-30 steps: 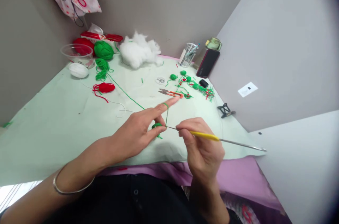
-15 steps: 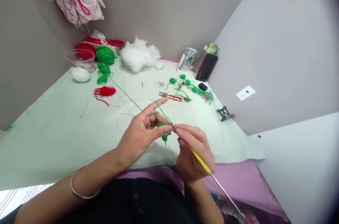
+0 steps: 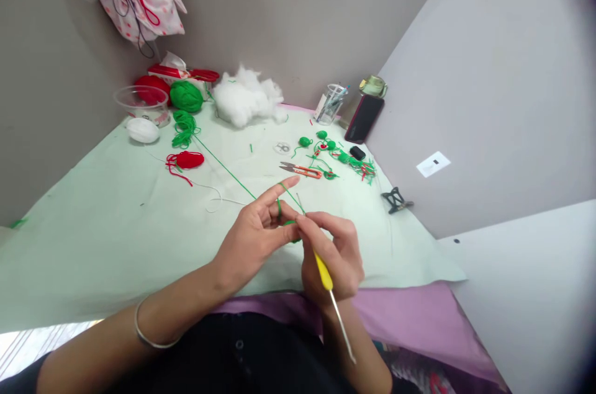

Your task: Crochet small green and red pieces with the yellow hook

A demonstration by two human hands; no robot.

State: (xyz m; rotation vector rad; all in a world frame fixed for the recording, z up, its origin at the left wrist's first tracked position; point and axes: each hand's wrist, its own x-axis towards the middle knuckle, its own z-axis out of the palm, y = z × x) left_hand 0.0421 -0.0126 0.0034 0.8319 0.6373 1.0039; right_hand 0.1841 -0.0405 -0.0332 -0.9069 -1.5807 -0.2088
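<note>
Between thumb and fingers, my left hand (image 3: pixel 254 236) pinches a small green crochet piece (image 3: pixel 292 232), mostly hidden behind the fingers. Green yarn (image 3: pixel 226 169) runs from a loose tangle (image 3: pixel 184 128) on the table, around my left fingers and over the raised index finger to the work. My right hand (image 3: pixel 333 254) is closed around the yellow grip of a crochet hook (image 3: pixel 323 271). The hook's thin metal tip rises beside the yarn just past my fingertips, while its other metal end points down toward my forearm. Both hands meet at the piece.
Orange thread snips (image 3: pixel 302 170) lie beyond my hands, with small green crocheted pieces (image 3: pixel 343 158) to their right. White stuffing (image 3: pixel 246 99), a green yarn ball (image 3: pixel 186 96) and a plastic tub (image 3: pixel 142 99) sit farther back. A phone (image 3: pixel 364 118) leans at the right; red yarn (image 3: pixel 189 160) lies left.
My right hand has shifted left and turned, so the hook now stands steeper. My left hand has moved slightly right, and the green piece is more covered by fingers.
</note>
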